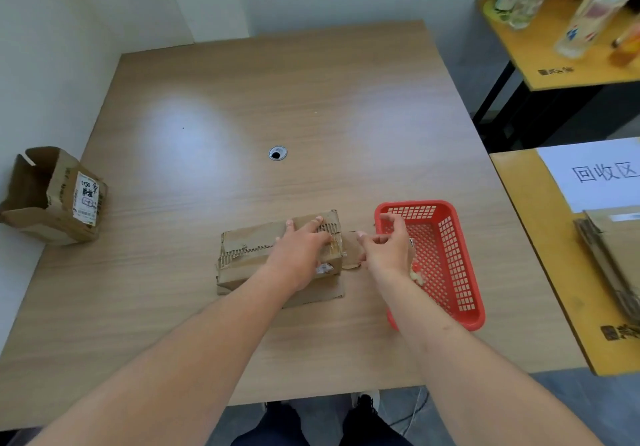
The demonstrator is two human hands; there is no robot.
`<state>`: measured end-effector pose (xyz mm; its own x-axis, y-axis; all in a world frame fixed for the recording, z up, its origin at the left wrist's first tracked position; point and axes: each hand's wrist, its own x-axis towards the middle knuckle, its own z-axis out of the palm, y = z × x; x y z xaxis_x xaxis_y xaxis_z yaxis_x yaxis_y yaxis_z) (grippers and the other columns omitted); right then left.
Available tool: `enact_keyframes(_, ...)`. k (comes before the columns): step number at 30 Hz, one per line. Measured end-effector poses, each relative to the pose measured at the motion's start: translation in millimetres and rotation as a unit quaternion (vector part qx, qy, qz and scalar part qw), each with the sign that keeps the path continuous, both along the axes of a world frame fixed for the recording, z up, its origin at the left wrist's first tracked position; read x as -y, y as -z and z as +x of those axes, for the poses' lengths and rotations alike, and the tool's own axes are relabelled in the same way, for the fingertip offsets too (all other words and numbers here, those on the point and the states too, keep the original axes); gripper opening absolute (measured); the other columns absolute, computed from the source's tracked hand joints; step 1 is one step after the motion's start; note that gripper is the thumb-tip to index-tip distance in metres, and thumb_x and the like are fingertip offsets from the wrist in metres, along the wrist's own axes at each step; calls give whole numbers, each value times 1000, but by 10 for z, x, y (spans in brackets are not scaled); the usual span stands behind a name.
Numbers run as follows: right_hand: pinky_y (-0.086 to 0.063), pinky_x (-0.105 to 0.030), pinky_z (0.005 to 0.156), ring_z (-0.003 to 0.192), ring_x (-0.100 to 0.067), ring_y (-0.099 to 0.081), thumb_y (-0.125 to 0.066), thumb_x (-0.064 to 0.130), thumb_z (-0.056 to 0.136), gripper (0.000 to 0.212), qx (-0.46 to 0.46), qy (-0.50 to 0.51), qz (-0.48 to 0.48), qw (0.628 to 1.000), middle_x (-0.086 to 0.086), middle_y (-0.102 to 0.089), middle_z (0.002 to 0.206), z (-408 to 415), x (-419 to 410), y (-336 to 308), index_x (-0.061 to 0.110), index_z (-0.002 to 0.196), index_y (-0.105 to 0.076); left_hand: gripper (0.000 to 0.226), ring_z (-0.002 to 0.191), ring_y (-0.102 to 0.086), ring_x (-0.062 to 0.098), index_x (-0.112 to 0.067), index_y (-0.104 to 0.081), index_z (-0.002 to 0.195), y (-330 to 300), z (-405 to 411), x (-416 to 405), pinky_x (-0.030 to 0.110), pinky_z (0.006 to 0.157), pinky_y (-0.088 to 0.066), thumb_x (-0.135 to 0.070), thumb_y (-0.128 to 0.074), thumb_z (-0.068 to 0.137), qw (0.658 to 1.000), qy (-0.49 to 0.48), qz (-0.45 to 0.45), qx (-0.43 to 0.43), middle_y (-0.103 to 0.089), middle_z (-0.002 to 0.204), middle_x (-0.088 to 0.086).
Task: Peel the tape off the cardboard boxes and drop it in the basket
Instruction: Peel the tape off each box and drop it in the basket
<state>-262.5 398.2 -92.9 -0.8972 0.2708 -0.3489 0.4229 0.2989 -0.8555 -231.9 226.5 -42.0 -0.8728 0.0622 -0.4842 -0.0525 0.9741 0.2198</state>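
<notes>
A torn brown cardboard box (pixel 249 251) lies near the table's front middle, its top layer ripped to bare corrugation. My left hand (pixel 304 241) presses flat on its right half, fingers spread. My right hand (pixel 384 245) hovers just past the box's right end, over the near-left rim of the red basket (pixel 460 258), fingers loosely curled; whether it pinches a tape strip I cannot tell. A crumpled pale tape scrap (pixel 417 274) lies in the basket. Clear tape (pixel 336 243) shines on the box's right end.
A second open cardboard box with a white label (pixel 55 196) stands at the table's left edge. A cable hole (pixel 277 153) marks the table's middle. Right of the basket, a yellow table (pixel 540 272) holds flattened cardboard (pixel 613 258) and a paper sign (pixel 595 172).
</notes>
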Motion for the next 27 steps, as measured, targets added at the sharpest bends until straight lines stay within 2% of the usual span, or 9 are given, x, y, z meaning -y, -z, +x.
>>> enact_keyframes(3,-61,-40,75,66,-11,-71,-89,27,76,19,-7,13,74,997,10,-71,70,-1,-297,-72,29,81,-70,63,152,-12,49,-32,-44,149,23,41,-190,68,115,-29,-9,-66,95,1000,0,4,-20,-15,168,-6)
enact_keyframes(6,-50,-14,51,52,-2,-65,-90,25,75,22,6,41,101,994,13,-69,63,45,-510,-110,25,65,-71,60,152,-11,47,-32,-44,148,63,100,-348,69,117,-23,-7,-62,96,999,-14,5,-40,-16,167,-5)
enact_keyframes(7,-43,-9,45,51,-1,-64,-89,23,76,23,11,44,108,993,14,-68,63,70,-562,-106,25,64,-71,60,152,-11,47,-32,-44,148,75,118,-382,69,118,-22,-6,-60,96,999,-19,4,-45,-17,167,-5)
enact_keyframes(11,-44,-16,66,79,-10,-68,-81,18,85,14,51,17,142,988,7,-74,85,140,-676,-54,26,75,-76,65,152,-12,46,-32,-40,152,100,167,-427,67,119,-20,-3,-57,96,998,-28,1,-61,-17,167,-4)
enact_keyframes(14,-36,-6,42,53,2,-59,-76,17,89,9,76,15,165,983,5,-73,88,200,-727,-12,22,84,-80,68,153,-12,44,-33,-38,154,129,184,-433,66,120,-20,-4,-58,96,997,-33,-1,-70,-17,167,-5)
enact_keyframes(15,-39,-8,42,54,2,-59,-74,17,90,10,75,9,169,983,6,-74,88,218,-746,3,23,86,-81,69,153,-12,44,-33,-38,154,143,195,-440,66,120,-20,-3,-58,95,997,-35,-2,-75,-16,167,-5)
enact_keyframes(17,-51,-19,62,74,-7,-67,-72,19,89,11,73,-13,178,981,9,-75,89,240,-775,31,24,85,-81,71,153,-10,43,-34,-37,154,178,229,-461,66,120,-18,-3,-58,95,996,-42,-2,-82,-15,168,-6)
enact_keyframes(19,-51,-25,72,84,-12,-68,-73,20,88,11,72,-21,178,981,11,-76,89,253,-806,47,25,84,-81,73,154,-9,43,-34,-35,155,215,272,-495,66,121,-16,-3,-59,94,995,-49,-2,-90,-13,168,-6)
enact_keyframes(27,-57,-34,79,83,-14,-70,-83,21,80,18,66,-28,186,980,12,-72,78,284,-872,15,28,69,-71,71,155,-7,41,-34,-36,156,241,272,-524,64,122,-10,-3,-57,96,994,-60,21,-92,-13,169,-8)
